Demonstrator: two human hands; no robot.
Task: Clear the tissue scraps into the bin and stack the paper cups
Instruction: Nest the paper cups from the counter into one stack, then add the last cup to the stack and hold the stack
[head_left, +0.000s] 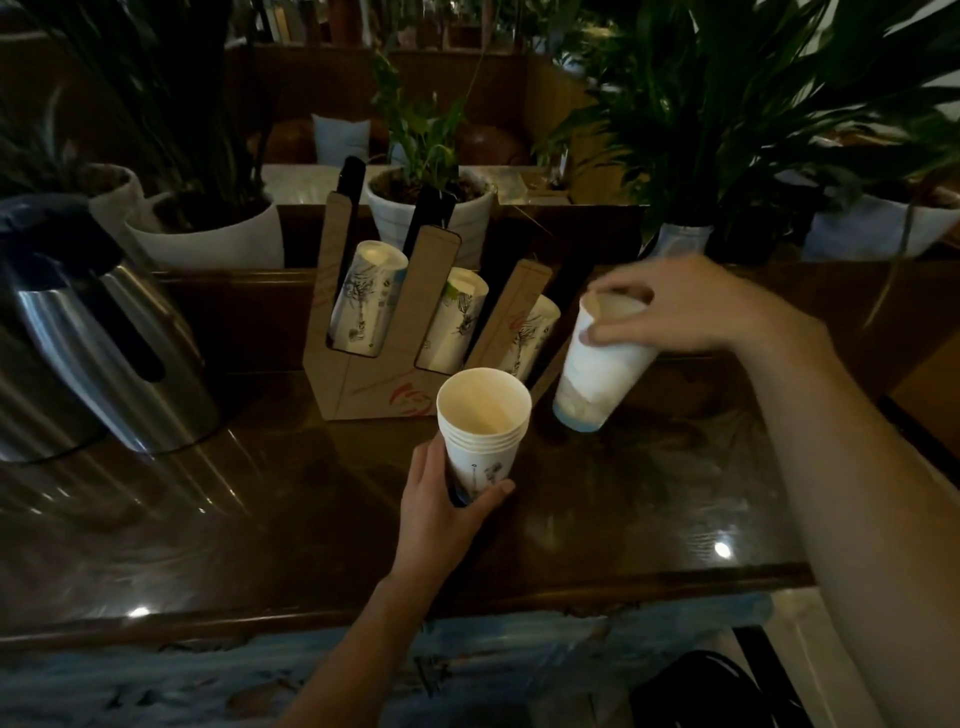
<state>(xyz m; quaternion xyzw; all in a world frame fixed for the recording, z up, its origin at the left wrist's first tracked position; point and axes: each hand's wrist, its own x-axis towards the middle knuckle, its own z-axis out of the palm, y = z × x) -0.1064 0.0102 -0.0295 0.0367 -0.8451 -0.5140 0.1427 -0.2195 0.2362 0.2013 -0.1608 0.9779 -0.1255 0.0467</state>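
My left hand (441, 512) grips a stack of several nested white paper cups (484, 431) from below, upright above the dark glossy table (597, 519). To the right, my right hand (675, 309) holds a single white paper cup (597, 382) by its rim, tilted, its blue base just above or touching the table. The single cup is apart from the stack, about a cup's width to its right. No tissue scraps or bin are clearly in view.
A brown cardboard cup holder (374, 384) with three slanted rolls of cups stands behind the stack. A steel thermos jug (104, 353) sits at the left. Potted plants (431, 202) line the ledge behind. A dark bag (706, 691) lies below the table's near edge.
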